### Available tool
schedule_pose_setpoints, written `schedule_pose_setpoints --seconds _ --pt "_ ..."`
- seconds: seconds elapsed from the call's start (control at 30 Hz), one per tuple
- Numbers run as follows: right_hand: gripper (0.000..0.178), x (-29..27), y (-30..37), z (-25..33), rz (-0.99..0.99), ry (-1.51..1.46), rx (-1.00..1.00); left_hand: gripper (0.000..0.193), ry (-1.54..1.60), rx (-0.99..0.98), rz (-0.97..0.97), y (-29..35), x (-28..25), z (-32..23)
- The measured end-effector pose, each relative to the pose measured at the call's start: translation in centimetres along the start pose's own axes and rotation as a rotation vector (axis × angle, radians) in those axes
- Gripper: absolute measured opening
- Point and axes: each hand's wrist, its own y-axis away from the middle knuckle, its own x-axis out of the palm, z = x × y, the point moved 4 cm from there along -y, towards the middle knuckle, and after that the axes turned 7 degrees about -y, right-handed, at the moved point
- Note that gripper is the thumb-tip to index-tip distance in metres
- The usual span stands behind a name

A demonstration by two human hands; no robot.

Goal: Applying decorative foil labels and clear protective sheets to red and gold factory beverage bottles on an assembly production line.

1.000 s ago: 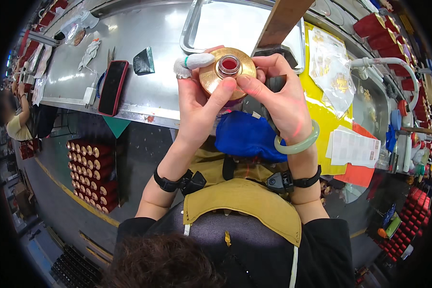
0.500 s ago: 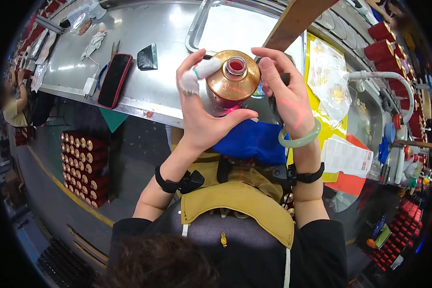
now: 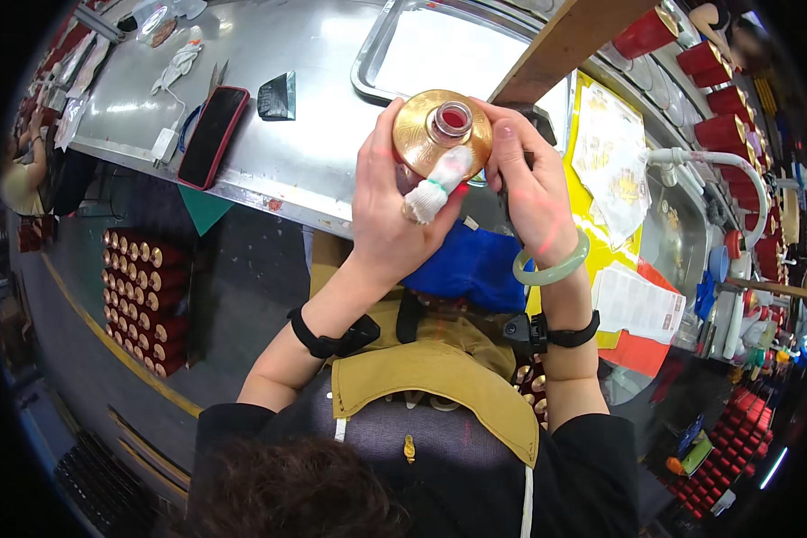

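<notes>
A round bottle (image 3: 412,125) with a patterned gold shoulder and a clear, uncapped neck, red inside, is held up over the table's near edge. My left hand (image 3: 387,211) wraps its left and near sides. One left finger wears a white fabric finger cover (image 3: 438,186) with a green band and lies across the near shoulder, close to the neck. At the bottle's right side is my right hand (image 3: 536,197), its fingers curled and touching the glass. A dark, slim object (image 3: 540,124) shows within its grip; its kind is mostly hidden. A green bangle (image 3: 554,267) circles the right wrist.
On the metal table (image 3: 323,54) lie a red-cased phone (image 3: 213,139), scissors (image 3: 217,79), a dark green piece (image 3: 277,97) and a metal tray (image 3: 363,76). A wooden post (image 3: 565,45) rises beyond my right hand. A white tap (image 3: 735,143) and a sink (image 3: 663,233) stand right.
My left hand has closed around the bottle, and its covered finger has moved from the left of the shoulder to the near side. The bottle has shifted slightly right.
</notes>
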Motion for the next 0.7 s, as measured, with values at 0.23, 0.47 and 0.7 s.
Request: schedule_pose_setpoints --seconds 0.23,0.47,0.7 --pt "0.053 -0.4 0.7 1.2 0.035 -0.012 -0.072 0.082 0.012 0.208 -0.144 0.3 2.0 1.6" --pt "0.056 -3.9 1.7 3.4 0.104 0.262 -0.189 0.093 0.288 0.054 -0.152 0.2 2.6 1.4" --pt "0.035 -1.8 3.6 7.0 -0.202 0.433 -0.589 0.077 0.144 0.043 -0.237 1.5 3.5 1.2"
